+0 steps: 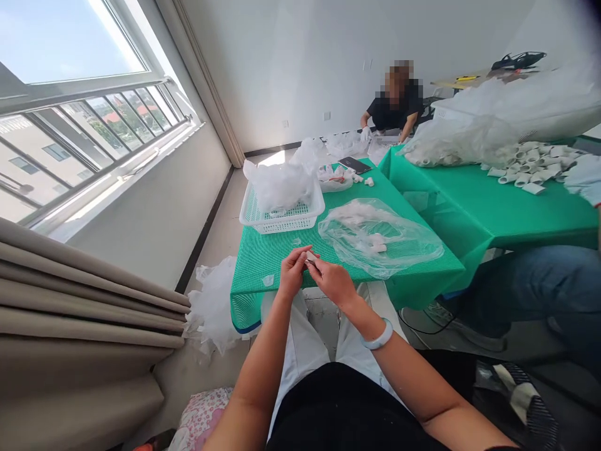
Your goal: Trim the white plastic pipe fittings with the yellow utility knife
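Both my hands meet above the near edge of the green-covered table (338, 257). My left hand (293, 270) is closed around a small white plastic pipe fitting (310, 256), which the fingers partly cover. Pinched fingers of my right hand (334, 282) press close against the fitting's near side. A thin dark bit shows at those fingertips, too small to name. Just beyond my hands lies an open clear plastic bag (404, 247) with several white fittings (377, 243) in it. Small scraps of clear plastic (268, 280) lie left of my hands.
A white basket (282, 224) heaped with plastic film (282, 185) stands at the table's far left. A black tablet-like thing (355, 165) lies behind. Right, a second table bears piled fittings (530, 163) and large bags. A co-worker (394, 109) crouches by the wall; another person's leg (530, 288) is at right.
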The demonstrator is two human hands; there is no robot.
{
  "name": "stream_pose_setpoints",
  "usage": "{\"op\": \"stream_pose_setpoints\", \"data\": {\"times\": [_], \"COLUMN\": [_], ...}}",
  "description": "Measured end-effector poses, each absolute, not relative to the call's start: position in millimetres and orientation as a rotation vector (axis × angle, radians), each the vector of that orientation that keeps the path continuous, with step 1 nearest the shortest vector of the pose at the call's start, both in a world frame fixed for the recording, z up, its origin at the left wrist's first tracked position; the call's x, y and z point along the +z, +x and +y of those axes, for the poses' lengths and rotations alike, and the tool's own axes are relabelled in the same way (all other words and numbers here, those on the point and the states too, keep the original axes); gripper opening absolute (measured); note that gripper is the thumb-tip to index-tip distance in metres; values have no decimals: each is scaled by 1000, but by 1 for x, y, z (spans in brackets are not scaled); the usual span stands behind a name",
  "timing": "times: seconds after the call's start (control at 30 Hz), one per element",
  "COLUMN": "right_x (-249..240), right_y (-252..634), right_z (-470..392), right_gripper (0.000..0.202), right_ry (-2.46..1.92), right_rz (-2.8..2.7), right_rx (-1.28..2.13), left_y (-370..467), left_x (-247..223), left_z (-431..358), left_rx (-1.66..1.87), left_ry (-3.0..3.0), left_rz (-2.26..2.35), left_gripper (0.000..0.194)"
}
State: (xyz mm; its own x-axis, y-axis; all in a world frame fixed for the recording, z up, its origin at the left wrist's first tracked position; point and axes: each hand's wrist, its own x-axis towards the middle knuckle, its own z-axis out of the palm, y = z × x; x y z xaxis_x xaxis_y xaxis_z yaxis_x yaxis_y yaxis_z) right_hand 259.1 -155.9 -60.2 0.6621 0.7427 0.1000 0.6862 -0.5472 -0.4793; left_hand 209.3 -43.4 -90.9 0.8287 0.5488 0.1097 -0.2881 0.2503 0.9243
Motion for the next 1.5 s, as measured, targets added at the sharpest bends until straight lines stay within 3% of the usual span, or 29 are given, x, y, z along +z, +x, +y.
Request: {"op": "stream_pose_setpoints", "data": {"times": [0.8, 1.17, 1.5], "right_x": [-77, -80, -77], "right_y": [264, 275, 274], "right_z": [-153, -168, -172], "right_gripper": [29, 37, 46], "right_ry": [-2175, -1857, -2046], "right_rz": [-1152, -912, -955], "right_rx": [92, 331, 201], "left_y": [209, 210, 206], "left_x": [-88, -89, -86], "left_z": [-45, -42, -43], "left_rx": [605, 590, 490], "left_ry": [1198, 1356, 1370], "left_rz": [288, 293, 187], "left_gripper": [34, 31, 28]}}
